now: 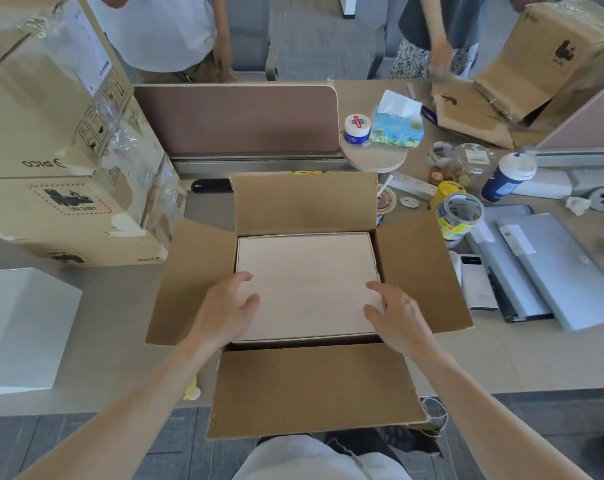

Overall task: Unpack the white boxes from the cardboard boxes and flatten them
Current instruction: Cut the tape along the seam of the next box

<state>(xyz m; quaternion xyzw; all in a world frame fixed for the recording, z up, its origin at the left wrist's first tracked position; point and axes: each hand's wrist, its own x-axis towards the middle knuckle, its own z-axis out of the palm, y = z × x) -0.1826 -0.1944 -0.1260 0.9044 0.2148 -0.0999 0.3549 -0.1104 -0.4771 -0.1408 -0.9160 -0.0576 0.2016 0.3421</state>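
The flat white box [307,265] sits snug in the brown cardboard box [314,386], mid-frame; it looks stiff and light. The left hand [224,306] and right hand [397,313], grips spread, suit its side edges.

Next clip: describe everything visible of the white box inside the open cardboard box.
The white box is a flat, plain rectangle, cardboard-like, closed, lying level inside the open cardboard box, nearly filling it. The left hand and right hand lie over its near corners, fingers relaxed, apparently touching the top. Its sides are hidden.
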